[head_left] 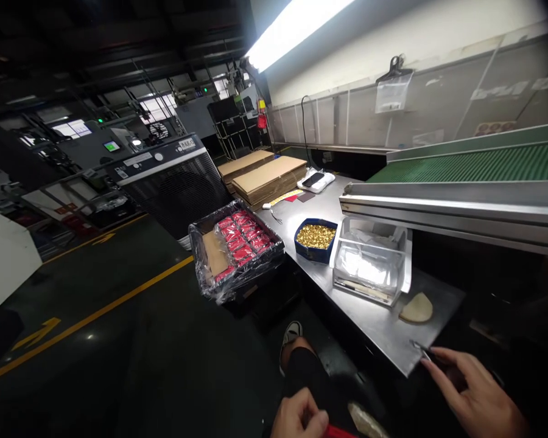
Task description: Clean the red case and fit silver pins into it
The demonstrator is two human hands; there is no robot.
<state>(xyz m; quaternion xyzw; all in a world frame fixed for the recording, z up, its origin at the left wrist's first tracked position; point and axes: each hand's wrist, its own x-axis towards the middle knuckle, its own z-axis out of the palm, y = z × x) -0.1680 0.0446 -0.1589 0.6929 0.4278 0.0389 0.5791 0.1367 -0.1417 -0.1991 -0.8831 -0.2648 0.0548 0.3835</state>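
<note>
My left hand (pixel 299 417) is at the bottom edge, fingers curled and pinched on a red piece (pixel 340 432). Most of that piece runs out of the picture, so its kind cannot be made out. My right hand (pixel 477 392), near the front corner of the metal table (pixel 374 328), grips a small dark pointed tool (pixel 421 348) between thumb and fingers. Its metal tip points left over the table; the palm hides the rest. A flat, pale rounded piece (pixel 417 308) lies on the table beyond the tool.
A clear-fronted bin (pixel 369 267) stands beside a blue tray of small gold parts (pixel 316 236). A plastic-lined crate (pixel 196 255) holds red wrapped packs. Behind are stacked cardboard (pixel 269 179) and a phone (pixel 313 180). A green conveyor (pixel 475 161) slopes along the right.
</note>
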